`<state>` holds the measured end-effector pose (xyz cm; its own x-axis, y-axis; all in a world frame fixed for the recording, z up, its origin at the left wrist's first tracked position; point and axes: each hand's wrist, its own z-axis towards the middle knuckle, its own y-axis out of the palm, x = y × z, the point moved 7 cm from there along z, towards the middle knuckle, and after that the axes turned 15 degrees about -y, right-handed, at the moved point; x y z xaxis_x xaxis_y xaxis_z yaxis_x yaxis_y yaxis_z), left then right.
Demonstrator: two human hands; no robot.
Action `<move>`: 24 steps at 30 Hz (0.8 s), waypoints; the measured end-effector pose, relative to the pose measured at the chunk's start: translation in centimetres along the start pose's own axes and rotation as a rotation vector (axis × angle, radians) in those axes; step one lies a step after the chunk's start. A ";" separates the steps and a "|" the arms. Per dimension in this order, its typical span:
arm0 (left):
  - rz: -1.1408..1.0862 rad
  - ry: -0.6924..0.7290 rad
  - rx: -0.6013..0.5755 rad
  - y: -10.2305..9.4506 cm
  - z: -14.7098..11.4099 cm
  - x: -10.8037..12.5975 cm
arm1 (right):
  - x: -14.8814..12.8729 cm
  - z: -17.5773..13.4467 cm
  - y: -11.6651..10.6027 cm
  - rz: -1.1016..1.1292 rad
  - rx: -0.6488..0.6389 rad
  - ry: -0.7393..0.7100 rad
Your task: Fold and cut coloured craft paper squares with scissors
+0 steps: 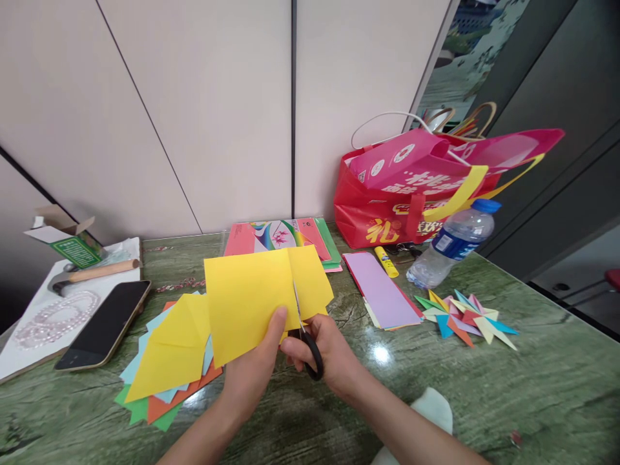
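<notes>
My left hand (256, 368) grips a sheet of yellow paper (247, 297) near its lower edge, thumb on top. In my right hand (329, 355) is a pair of scissors (314, 354) with black handles, its blades at a cut running up the sheet. The paper right of the cut bends away as a narrower strip. To the left, under and beside the sheet, lies a fanned pile of coloured paper (169, 355), with creased yellow on top and blue, orange and green beneath. My left fingers are hidden behind the paper.
At left are a phone (104, 326), a sickle-like tool (97, 274), beads (58, 318) and a green box (72, 242). Behind are paper packs (276, 234) and a red bag (407, 187). Rightward are purple strips (382, 290), a glue stick (386, 261), a bottle (453, 242) and folded pieces (469, 313).
</notes>
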<state>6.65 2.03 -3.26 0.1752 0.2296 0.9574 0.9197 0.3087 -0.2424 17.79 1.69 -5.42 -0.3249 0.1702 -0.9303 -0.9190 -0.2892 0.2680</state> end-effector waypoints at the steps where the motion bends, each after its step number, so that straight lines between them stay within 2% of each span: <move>1: 0.001 0.008 0.001 0.0 0.0 0.0 | 0.0 0.0 0.0 0.003 0.001 0.000; 9: 0.015 0.022 -0.006 0.0 0.0 0.1 | -0.1 0.0 0.0 0.022 0.006 -0.006; 16: 0.032 -0.025 0.009 -0.1 0.0 0.2 | -0.2 0.0 0.2 0.050 0.007 -0.017; 20: -0.032 -0.042 -0.006 -0.2 0.4 -0.2 | 0.2 0.0 0.1 0.088 0.021 0.009; 23: -0.067 -0.049 0.055 -1.0 1.1 0.1 | 1.0 -0.2 0.1 0.111 0.012 0.072; 24: -0.070 -0.049 0.086 -1.4 1.4 0.4 | 1.2 -0.3 0.4 0.115 -0.031 0.091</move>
<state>4.96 3.00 -2.74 0.0923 0.2493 0.9640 0.8950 0.4035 -0.1901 17.10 1.54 -6.55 -0.4044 0.0490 -0.9132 -0.8692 -0.3312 0.3672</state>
